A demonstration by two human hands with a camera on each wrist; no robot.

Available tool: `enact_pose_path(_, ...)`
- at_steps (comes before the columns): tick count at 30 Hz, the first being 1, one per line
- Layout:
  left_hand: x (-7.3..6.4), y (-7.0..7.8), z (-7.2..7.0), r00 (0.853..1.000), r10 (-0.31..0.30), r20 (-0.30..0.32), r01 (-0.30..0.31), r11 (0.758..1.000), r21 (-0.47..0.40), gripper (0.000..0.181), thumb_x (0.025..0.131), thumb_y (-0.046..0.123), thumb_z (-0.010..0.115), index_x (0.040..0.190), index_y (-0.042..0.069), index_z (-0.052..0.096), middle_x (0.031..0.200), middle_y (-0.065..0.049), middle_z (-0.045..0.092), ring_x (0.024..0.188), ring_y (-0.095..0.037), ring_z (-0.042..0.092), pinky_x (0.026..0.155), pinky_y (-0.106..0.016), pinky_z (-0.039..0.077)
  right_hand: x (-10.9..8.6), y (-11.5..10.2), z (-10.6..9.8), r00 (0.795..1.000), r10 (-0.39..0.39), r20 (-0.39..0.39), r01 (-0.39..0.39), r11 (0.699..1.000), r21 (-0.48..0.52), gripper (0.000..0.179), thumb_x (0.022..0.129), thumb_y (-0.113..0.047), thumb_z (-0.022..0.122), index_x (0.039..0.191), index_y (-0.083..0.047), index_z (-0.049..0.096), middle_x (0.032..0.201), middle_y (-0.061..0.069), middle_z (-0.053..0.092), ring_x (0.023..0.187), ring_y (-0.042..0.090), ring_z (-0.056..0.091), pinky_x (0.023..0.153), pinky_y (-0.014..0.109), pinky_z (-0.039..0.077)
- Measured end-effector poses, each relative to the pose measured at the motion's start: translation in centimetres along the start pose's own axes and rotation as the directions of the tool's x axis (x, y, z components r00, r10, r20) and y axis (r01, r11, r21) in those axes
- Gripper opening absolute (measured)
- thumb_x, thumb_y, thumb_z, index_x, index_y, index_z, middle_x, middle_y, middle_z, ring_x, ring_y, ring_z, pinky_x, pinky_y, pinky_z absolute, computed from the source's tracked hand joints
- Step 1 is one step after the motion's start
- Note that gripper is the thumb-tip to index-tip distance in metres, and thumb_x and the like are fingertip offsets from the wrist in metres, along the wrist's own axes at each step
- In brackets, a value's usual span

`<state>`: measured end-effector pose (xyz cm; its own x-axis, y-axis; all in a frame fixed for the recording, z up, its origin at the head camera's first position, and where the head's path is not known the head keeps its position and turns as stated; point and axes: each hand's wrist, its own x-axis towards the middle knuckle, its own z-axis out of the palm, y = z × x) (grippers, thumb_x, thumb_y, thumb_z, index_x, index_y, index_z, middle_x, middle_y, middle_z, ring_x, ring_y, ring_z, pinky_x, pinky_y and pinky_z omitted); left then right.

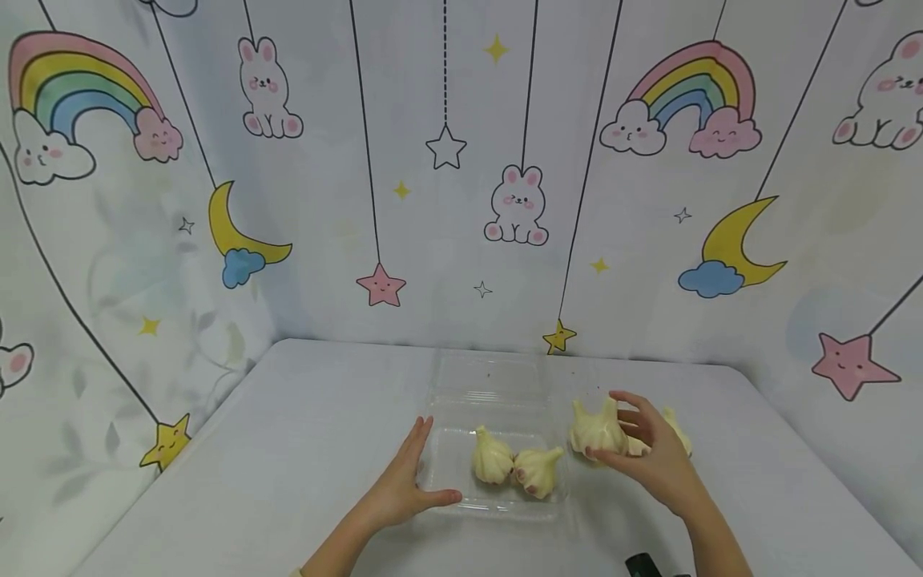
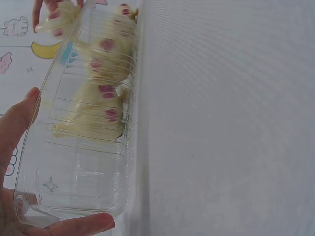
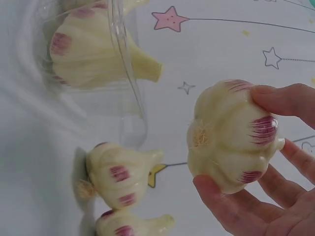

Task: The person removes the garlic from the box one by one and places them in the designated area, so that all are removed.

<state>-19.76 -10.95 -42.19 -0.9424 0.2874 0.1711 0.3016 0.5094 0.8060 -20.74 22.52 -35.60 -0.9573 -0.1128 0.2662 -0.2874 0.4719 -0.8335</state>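
Garlic bulbs and container on a plain white counter [image 1: 332,417]. The clear hinged container [image 1: 449,457] stands near the counter's middle, its lid [image 1: 490,377] laid back toward the far edge. The left grip [image 1: 411,481], fingers spread, not clenched, braces the container's left end; light pressure should suffice without bowing the wall. The right grip [image 1: 656,458] grasps one garlic bulb [image 1: 594,429] above the counter, just right of the container; thumb and fingers on opposite flanks probably give the surest hold on so glossy a surface. Materials: transparent, ribbed plastic, apparently thin; lobed, cream bulbs with brushed purple patches, probably moulded imitations, two [image 1: 493,457] inside the container, others [image 3: 118,177] toward the counter's right edge; smallest, fibrous root tufts [image 3: 199,135].
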Motion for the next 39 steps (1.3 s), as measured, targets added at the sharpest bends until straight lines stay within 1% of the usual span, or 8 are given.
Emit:
enact_pose_path(3,0.0,0.1,0.0,1.000,-0.002,0.002,0.002,1.000,-0.007,0.106,0.070,0.030,0.080,0.145,0.000,0.011,0.148,-0.027,0.005,0.132,-0.046,0.016,0.099,-0.054,0.033,0.1,0.6,-0.2,1.000,-0.006,0.015,0.006,0.999,-0.034,0.074,0.070,-0.015,0.080,0.132,-0.011,0.039,0.121,0.025,0.050,0.108,0.043,0.050,0.073,0.043,0.052)
enact_pose_path(6,-0.1,0.1,0.0,1.000,-0.005,0.001,0.005,1.000,-0.007,0.106,0.070,0.031,0.080,0.145,0.001,0.011,0.149,-0.026,0.005,0.132,-0.046,0.015,0.099,-0.054,0.033,0.2,1.2,-0.2,0.999,0.002,0.038,-0.001,0.999,-0.036,0.075,0.069,-0.014,0.080,0.132,-0.010,0.040,0.120,0.025,0.050,0.107,0.044,0.049,0.075,0.046,0.050)
enact_pose_path(13,-0.1,0.0,0.0,1.000,-0.005,-0.003,0.005,1.000,0.005,0.106,0.070,0.032,0.079,0.146,0.002,0.012,0.149,-0.025,0.005,0.133,-0.045,0.014,0.100,-0.056,0.030,0.3,1.9,-0.1,0.996,0.037,0.079,-0.037,0.999,-0.008,0.076,0.067,-0.010,0.081,0.131,-0.008,0.038,0.122,0.028,0.048,0.109,0.046,0.047,0.073,0.039,0.052)
enact_pose_path(17,-0.1,0.0,0.0,1.000,-0.009,-0.003,0.009,1.000,0.008,0.106,0.070,0.033,0.079,0.146,0.003,0.011,0.149,-0.024,0.005,0.133,-0.045,0.014,0.100,-0.057,0.029,0.3,2.3,-0.1,0.990,0.076,0.122,-0.078,0.997,0.010,0.078,0.068,-0.007,0.080,0.132,-0.006,0.036,0.123,0.029,0.047,0.110,0.046,0.047,0.075,0.038,0.052)
enact_pose_path(22,-0.1,0.1,-0.1,1.000,-0.013,0.000,0.013,1.000,0.001,0.107,0.070,0.033,0.079,0.146,0.003,0.011,0.149,-0.025,0.005,0.133,-0.045,0.014,0.100,-0.056,0.031,0.3,2.9,0.2,0.977,0.119,0.174,-0.124,0.992,0.020,0.078,0.067,-0.006,0.080,0.130,-0.006,0.035,0.122,0.028,0.048,0.109,0.045,0.048,0.078,0.041,0.052)
enact_pose_path(25,-0.1,0.1,-0.1,1.000,-0.016,0.001,0.016,1.000,-0.003,0.107,0.070,0.033,0.079,0.146,0.003,0.011,0.149,-0.025,0.005,0.133,-0.045,0.014,0.100,-0.056,0.030,0.3,3.2,0.4,0.974,0.130,0.183,-0.133,0.991,0.004,0.077,0.066,-0.006,0.081,0.129,-0.006,0.036,0.120,0.028,0.050,0.109,0.045,0.049,0.078,0.043,0.052)
enact_pose_path(31,-0.2,0.1,-0.1,1.000,-0.020,0.000,0.020,1.000,0.005,0.107,0.070,0.034,0.079,0.146,0.004,0.011,0.149,-0.025,0.005,0.133,-0.045,0.013,0.100,-0.058,0.028,0.4,3.7,0.9,0.971,0.142,0.191,-0.138,0.990,-0.034,0.077,0.064,-0.009,0.083,0.127,-0.006,0.038,0.118,0.027,0.052,0.109,0.044,0.050,0.079,0.042,0.050)
enact_pose_path(39,-0.2,0.1,-0.1,1.000,-0.020,0.000,0.020,1.000,0.007,0.107,0.070,0.034,0.079,0.146,0.005,0.011,0.149,-0.025,0.005,0.132,-0.045,0.015,0.100,-0.058,0.029,0.4,4.1,1.4,0.971,0.164,0.174,-0.153,0.986,-0.072,0.079,0.062,-0.011,0.084,0.125,-0.006,0.037,0.118,0.027,0.051,0.111,0.046,0.048,0.086,0.050,0.046)
